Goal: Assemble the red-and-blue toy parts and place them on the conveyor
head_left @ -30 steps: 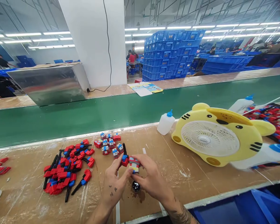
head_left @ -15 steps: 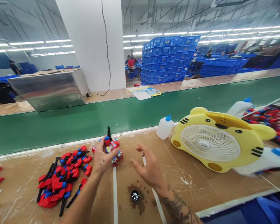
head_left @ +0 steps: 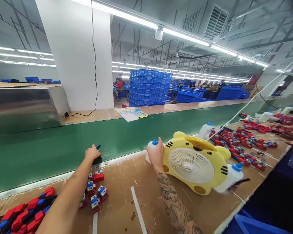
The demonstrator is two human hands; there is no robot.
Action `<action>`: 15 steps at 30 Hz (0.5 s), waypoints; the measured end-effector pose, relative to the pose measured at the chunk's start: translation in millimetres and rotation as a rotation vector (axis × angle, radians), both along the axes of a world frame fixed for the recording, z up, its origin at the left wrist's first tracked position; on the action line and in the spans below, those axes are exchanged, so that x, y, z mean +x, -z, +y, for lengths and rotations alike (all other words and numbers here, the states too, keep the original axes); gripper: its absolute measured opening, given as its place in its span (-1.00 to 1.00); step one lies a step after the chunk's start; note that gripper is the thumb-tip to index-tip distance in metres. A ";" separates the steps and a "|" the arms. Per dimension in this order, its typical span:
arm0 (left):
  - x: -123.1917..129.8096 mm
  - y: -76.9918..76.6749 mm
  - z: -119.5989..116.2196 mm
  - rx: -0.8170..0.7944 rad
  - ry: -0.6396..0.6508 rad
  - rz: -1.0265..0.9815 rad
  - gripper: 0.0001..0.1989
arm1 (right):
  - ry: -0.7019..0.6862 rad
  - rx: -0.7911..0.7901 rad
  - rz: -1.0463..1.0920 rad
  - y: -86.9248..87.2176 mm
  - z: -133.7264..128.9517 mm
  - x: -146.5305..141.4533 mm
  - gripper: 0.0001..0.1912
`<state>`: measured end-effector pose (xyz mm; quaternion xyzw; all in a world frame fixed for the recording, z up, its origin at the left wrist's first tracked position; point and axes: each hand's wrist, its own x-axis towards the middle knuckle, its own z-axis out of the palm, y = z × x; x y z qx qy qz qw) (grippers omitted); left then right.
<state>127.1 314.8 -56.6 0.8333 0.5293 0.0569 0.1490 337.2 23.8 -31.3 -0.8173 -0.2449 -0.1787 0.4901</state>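
My left hand (head_left: 92, 153) is reached out over the green conveyor belt, its fingers closed. A black rod (head_left: 98, 147) pokes out from them; the rest of the held toy part is hidden behind the hand. My right hand (head_left: 156, 152) is wrapped around a white plastic bottle (head_left: 150, 147) with a blue nozzle cap, at the far edge of the table beside the fan. Several red, white and blue toy parts (head_left: 95, 203) lie on the table below my left hand. A pile of red and blue parts with black rods (head_left: 26, 214) is partly behind my left forearm.
A yellow animal-faced fan (head_left: 195, 162) leans right of my right hand, with white bottles (head_left: 230, 177) around it. More red toy parts (head_left: 244, 139) cover the table further right. The green belt (head_left: 51, 146) runs across, and a metal box (head_left: 24, 105) stands behind it.
My left hand has moved forward from the table to over the belt. My right hand, empty before, has taken hold of the bottle. The view has turned rightward, and the small black dish is out of sight.
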 end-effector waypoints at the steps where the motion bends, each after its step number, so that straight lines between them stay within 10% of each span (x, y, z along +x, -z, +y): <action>1: 0.0 5.2 1.5 -0.006 0.008 -0.007 -0.57 | 0.018 0.001 -0.010 3.3 2.7 -0.1 -0.19; 9: -55.4 -0.8 -3.7 -0.004 0.138 -0.228 -0.30 | 0.009 -0.029 0.003 22.7 1.6 2.0 -0.07; 15: -172.1 -18.4 -104.4 0.009 0.267 -0.469 -0.48 | -0.077 -0.074 -0.030 23.1 -5.3 -12.4 -0.10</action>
